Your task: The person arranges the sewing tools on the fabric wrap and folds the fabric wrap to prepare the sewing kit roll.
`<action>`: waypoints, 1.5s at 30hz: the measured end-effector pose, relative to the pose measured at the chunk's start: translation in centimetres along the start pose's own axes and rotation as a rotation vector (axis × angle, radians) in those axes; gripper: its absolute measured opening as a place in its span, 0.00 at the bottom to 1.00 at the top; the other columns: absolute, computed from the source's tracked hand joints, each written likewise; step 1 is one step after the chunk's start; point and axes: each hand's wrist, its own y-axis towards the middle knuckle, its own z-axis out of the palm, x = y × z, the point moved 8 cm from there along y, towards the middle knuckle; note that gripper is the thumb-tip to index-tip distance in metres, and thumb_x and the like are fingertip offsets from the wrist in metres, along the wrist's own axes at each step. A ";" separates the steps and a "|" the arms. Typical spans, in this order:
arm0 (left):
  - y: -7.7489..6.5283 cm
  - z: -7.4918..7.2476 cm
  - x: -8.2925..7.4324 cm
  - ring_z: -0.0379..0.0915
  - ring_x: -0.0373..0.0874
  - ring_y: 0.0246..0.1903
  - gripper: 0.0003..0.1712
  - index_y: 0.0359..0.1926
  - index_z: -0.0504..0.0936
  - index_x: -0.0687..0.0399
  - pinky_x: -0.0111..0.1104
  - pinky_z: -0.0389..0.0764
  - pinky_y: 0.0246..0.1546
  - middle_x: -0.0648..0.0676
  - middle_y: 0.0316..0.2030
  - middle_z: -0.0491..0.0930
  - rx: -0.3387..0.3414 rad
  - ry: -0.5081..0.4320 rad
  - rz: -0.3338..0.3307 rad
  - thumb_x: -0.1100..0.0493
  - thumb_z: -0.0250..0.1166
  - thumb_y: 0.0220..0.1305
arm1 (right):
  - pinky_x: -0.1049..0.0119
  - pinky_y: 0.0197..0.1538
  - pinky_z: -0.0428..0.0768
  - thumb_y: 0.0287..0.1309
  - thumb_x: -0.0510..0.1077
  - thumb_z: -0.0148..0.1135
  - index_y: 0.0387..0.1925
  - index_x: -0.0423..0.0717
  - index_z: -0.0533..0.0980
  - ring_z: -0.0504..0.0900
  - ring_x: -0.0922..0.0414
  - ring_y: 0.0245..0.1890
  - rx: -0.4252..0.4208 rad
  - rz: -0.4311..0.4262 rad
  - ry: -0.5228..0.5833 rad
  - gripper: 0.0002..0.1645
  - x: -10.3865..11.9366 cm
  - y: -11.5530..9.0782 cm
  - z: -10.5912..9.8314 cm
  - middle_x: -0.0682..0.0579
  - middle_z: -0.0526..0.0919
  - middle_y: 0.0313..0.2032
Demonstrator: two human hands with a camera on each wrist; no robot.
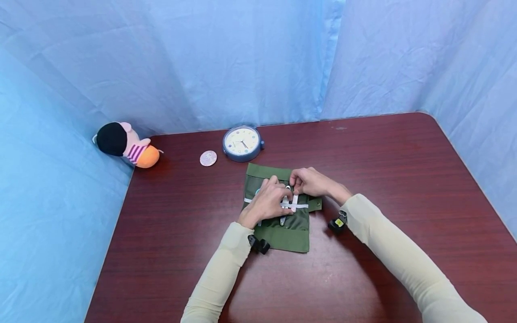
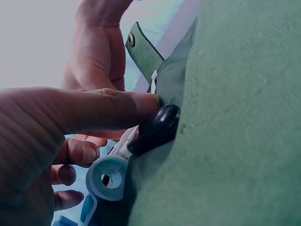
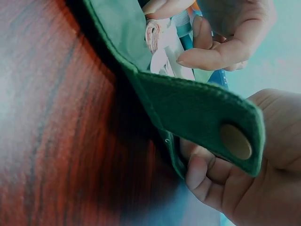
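A green fabric roll-up pouch (image 1: 278, 240) lies unfolded on the table, a white elastic band (image 1: 303, 206) across its small tools. My left hand (image 1: 268, 199) is over its middle. In the left wrist view the left thumb (image 2: 136, 106) lies against a glossy black piece (image 2: 160, 129) beside a pale blue ring (image 2: 108, 176); whether the fingers pinch anything is hidden. My right hand (image 1: 311, 181) is curled at the pouch's upper right, seemingly pinching the upper end of a narrow white strip (image 1: 295, 202). In the right wrist view, a snap strap (image 3: 197, 103) partly covers those right fingers.
Behind the pouch stands a round blue clock (image 1: 242, 143), with a small pale disc (image 1: 208, 158) to its left. A plush toy (image 1: 131, 146) sits at the far left table corner. Blue curtains (image 1: 250, 63) hang around the dark red table (image 1: 383, 166).
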 end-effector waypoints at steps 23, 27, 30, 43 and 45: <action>-2.5 -4.1 3.7 0.62 0.46 0.37 0.17 0.38 0.88 0.49 0.41 0.62 0.42 0.51 0.30 0.83 -0.151 -0.082 -0.072 0.46 0.78 0.51 | 0.61 0.43 0.80 0.62 0.46 0.68 0.42 0.43 0.81 0.84 0.58 0.35 -0.181 -0.063 0.003 0.12 -0.7 -3.6 -2.2 0.51 0.87 0.36; -3.2 -4.6 5.1 0.64 0.49 0.39 0.19 0.40 0.88 0.52 0.42 0.63 0.41 0.53 0.34 0.83 -0.173 -0.113 -0.095 0.46 0.77 0.52 | 0.58 0.46 0.83 0.64 0.46 0.67 0.45 0.41 0.80 0.85 0.56 0.40 -0.221 -0.066 -0.007 0.13 -0.4 -5.3 -3.1 0.48 0.87 0.40; -3.5 -5.1 6.3 0.68 0.51 0.46 0.21 0.45 0.87 0.53 0.45 0.66 0.45 0.55 0.43 0.83 -0.185 -0.151 -0.101 0.47 0.76 0.55 | 0.53 0.47 0.83 0.63 0.45 0.67 0.45 0.41 0.80 0.84 0.54 0.41 -0.270 -0.087 -0.027 0.14 0.2 -6.8 -3.7 0.47 0.85 0.42; -3.9 -4.9 9.7 0.61 0.60 0.73 0.26 0.67 0.74 0.58 0.60 0.64 0.69 0.63 0.72 0.65 -0.079 -0.239 -0.121 0.57 0.62 0.70 | 0.47 0.56 0.79 0.54 0.44 0.73 0.42 0.43 0.80 0.80 0.47 0.52 -0.476 -0.332 -0.266 0.15 5.8 -13.1 -1.9 0.45 0.82 0.49; -3.9 -4.7 9.9 0.61 0.60 0.73 0.24 0.67 0.74 0.59 0.58 0.65 0.69 0.63 0.73 0.65 -0.080 -0.219 -0.116 0.62 0.59 0.72 | 0.48 0.57 0.80 0.52 0.46 0.73 0.43 0.44 0.81 0.80 0.47 0.53 -0.452 -0.365 -0.311 0.18 6.7 -13.7 -0.4 0.44 0.82 0.51</action>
